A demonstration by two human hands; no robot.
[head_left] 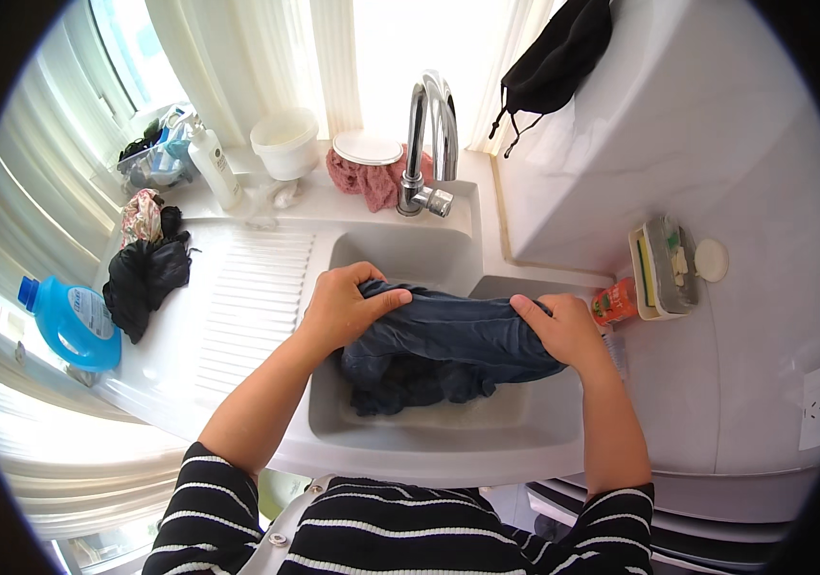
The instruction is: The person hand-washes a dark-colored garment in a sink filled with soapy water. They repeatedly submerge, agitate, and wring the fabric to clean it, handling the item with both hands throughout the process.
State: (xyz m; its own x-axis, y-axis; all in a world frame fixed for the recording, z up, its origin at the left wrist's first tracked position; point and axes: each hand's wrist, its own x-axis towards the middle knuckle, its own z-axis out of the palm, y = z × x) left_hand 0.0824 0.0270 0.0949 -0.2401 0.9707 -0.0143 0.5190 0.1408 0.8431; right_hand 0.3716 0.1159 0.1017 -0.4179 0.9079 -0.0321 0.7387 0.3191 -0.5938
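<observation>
White sink [400, 436]: two hands [341, 309] [568, 331] grip one, seemingly wet, dark garment [448, 335].

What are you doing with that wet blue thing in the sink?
A person grips a dark blue cloth garment with both hands over the white sink basin: left hand on one end, right hand on the other. Part of it hangs into the basin. The chrome tap shows no running water.
</observation>
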